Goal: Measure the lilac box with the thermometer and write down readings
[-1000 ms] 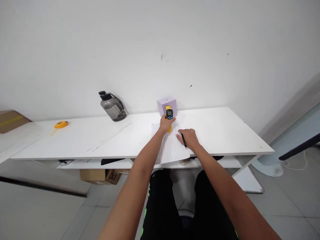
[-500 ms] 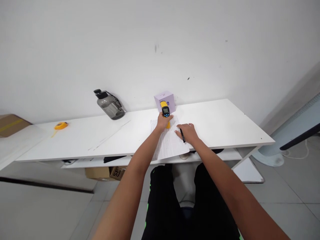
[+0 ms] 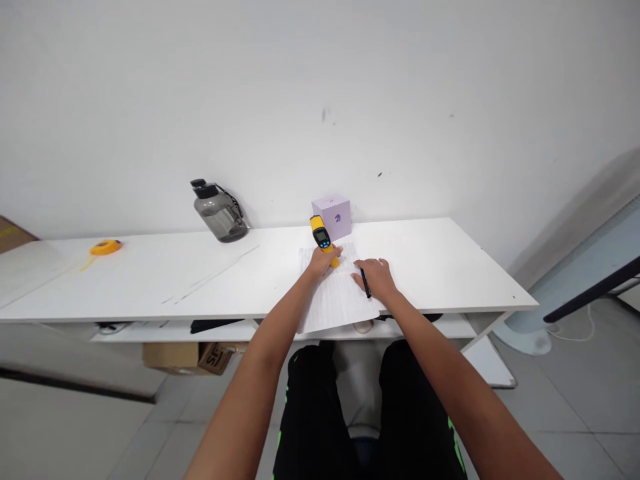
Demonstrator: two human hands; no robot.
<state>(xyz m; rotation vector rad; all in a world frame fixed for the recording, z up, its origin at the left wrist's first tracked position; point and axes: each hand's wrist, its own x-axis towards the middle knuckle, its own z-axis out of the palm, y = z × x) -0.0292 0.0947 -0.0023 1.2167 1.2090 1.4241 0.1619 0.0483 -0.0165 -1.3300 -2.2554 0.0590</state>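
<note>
My left hand [image 3: 321, 261] is wrapped round the handle of a yellow and black infrared thermometer [image 3: 320, 231], whose small screen and blue buttons face me. My right hand [image 3: 379, 277] rests at the right side of a printed sheet of paper [image 3: 335, 300], with a black pen [image 3: 365, 283] held in its fingers. The sheet lies on the white table [image 3: 425, 267] and its near edge hangs a little over the front. Just behind the thermometer stands a light purple box [image 3: 338, 217] with a dark emblem on its front.
A grey clear water bottle [image 3: 220, 213] with a black lid stands by the wall, left of the box. Farther left lies an orange tape measure [image 3: 105, 247]. Cardboard boxes [image 3: 173, 358] sit under the table. A pale fan-like stand [image 3: 530, 337] is on the floor at right.
The thermometer has come away from the front of the purple box and tilts to the left, so the emblem now shows. My right hand stays on the paper with the pen.
</note>
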